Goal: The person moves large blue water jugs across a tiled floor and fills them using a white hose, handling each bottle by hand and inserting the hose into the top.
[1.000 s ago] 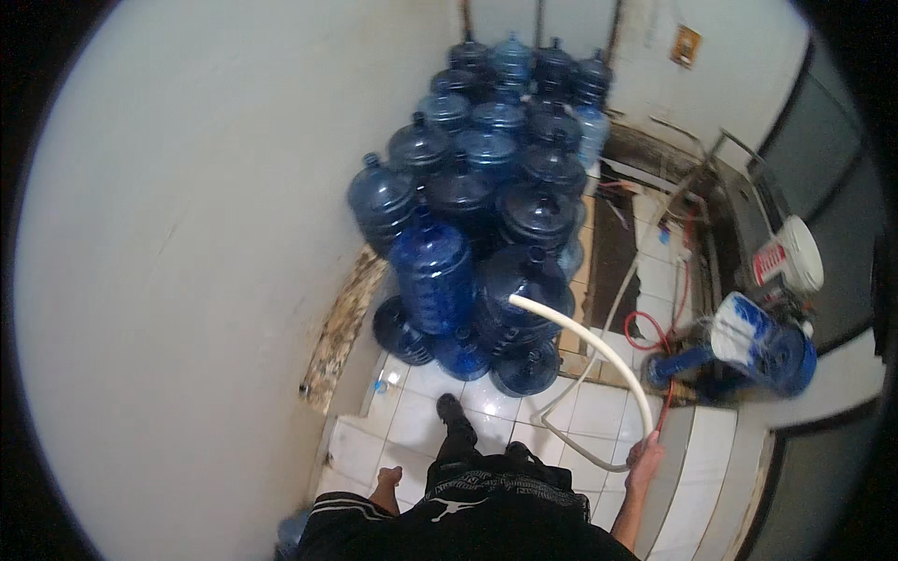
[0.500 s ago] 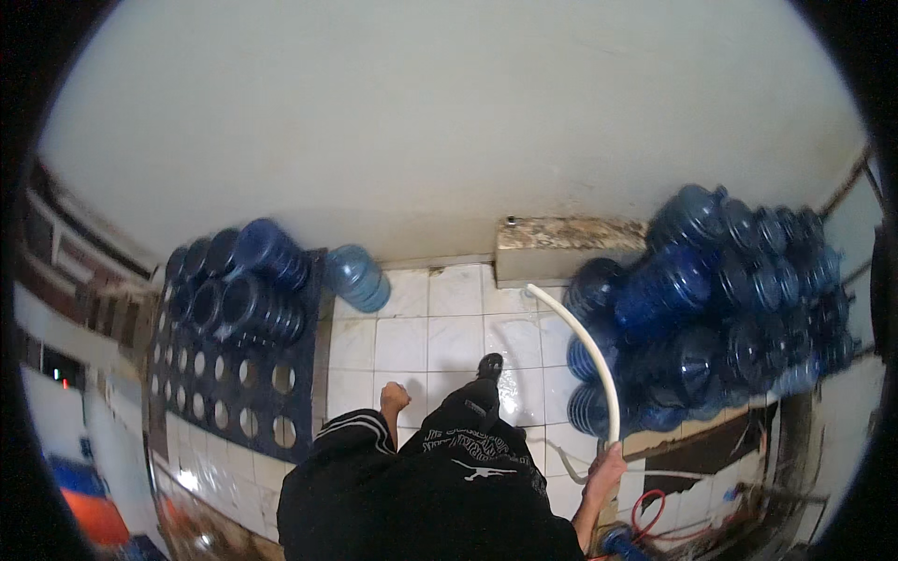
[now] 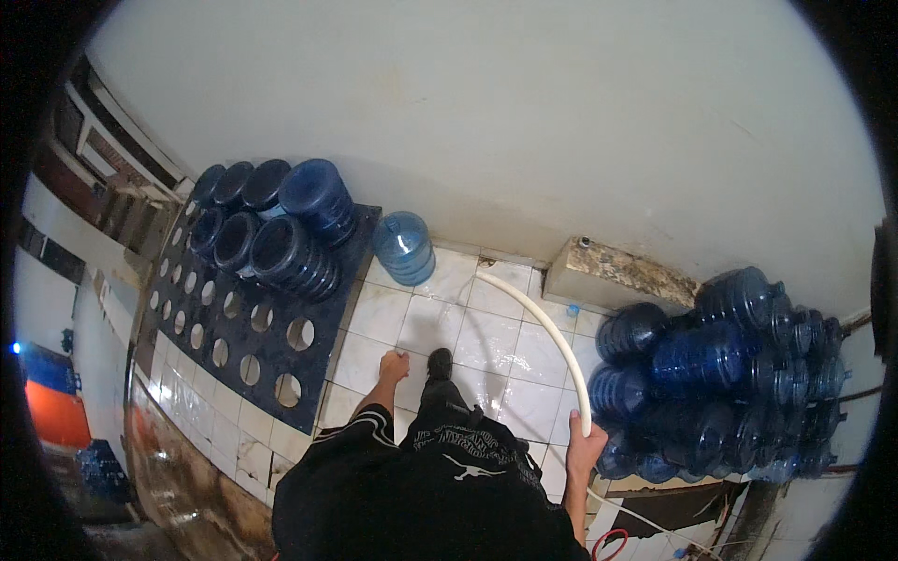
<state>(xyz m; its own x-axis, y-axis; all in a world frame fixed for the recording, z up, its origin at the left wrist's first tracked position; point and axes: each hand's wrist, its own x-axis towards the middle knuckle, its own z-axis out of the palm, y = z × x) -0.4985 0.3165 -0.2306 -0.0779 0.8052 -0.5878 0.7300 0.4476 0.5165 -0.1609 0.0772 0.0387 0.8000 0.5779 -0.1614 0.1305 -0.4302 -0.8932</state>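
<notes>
My right hand (image 3: 586, 443) is closed round a thick cream-white hose (image 3: 568, 357). The hose arcs up and forward from my grip, its free end over the wet tiles near the wall. In front of my body, my left hand (image 3: 395, 366) hangs with its fingers curled in and nothing visible in them. A single light-blue water jug (image 3: 404, 251) stands on the floor by the wall, beyond my left hand and apart from it.
To the left, several dark-blue jugs (image 3: 318, 192) rest bottom-up on a dark rack (image 3: 313, 388) with round holes. Stacked jugs (image 3: 706, 355) fill the right side beside a stained ledge (image 3: 608, 271). The white tile floor (image 3: 486, 351) is wet.
My view has turned left, and I have moved forward toward the rack and the lone jug. The hose has come along in my right hand; my left arm now reaches further forward.
</notes>
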